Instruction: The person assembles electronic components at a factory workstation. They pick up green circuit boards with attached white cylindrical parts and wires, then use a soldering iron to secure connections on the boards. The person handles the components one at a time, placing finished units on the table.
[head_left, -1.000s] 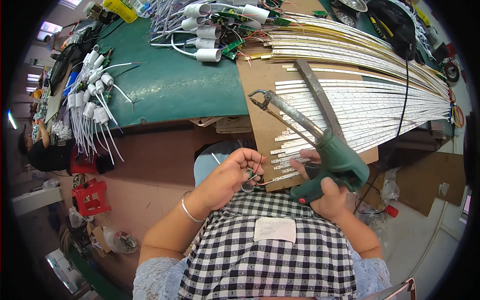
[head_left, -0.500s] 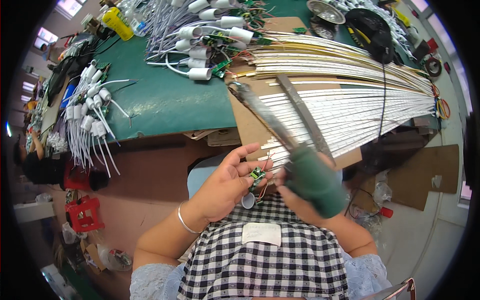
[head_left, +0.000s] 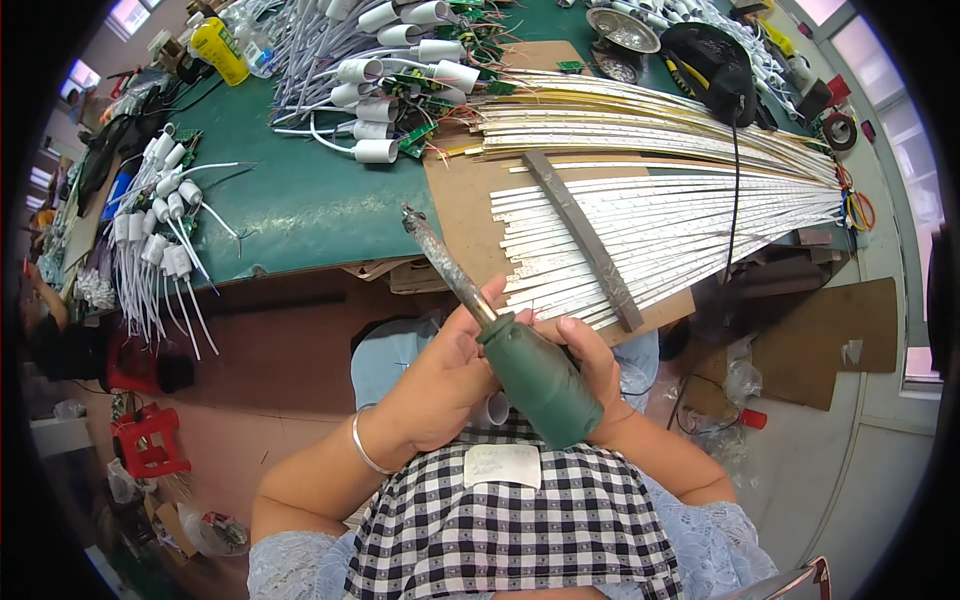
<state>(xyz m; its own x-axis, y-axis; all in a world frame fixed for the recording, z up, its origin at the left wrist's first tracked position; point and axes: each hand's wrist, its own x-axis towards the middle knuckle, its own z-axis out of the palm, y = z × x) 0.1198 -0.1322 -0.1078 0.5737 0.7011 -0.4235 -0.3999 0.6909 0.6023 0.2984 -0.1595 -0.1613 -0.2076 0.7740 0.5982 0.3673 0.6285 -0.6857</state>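
Observation:
My right hand (head_left: 592, 368) grips the dark green handle of a soldering iron (head_left: 535, 378). Its grey, crusted shaft points up and left, and the tip (head_left: 412, 218) hangs over the near edge of the green bench mat (head_left: 290, 200). My left hand (head_left: 435, 385) is curled close against the handle, with the thumb up beside the shaft. It holds a small white lamp cap (head_left: 493, 410) that shows only just under the fingers. Both hands are over my lap, in front of the checked apron (head_left: 520, 520).
White strip boards (head_left: 680, 220) fan out on cardboard (head_left: 460, 200) under a dark bar (head_left: 585, 240). White caps with wires lie at the bench's left (head_left: 165, 230) and top (head_left: 390, 70). There is a yellow bottle (head_left: 220, 50), a black corded tool (head_left: 715, 60) and a red stool (head_left: 150, 440).
The soldering iron swung from the right side to a place between both hands, closer to my body. The hands came together, and the small green board seen earlier is now hidden.

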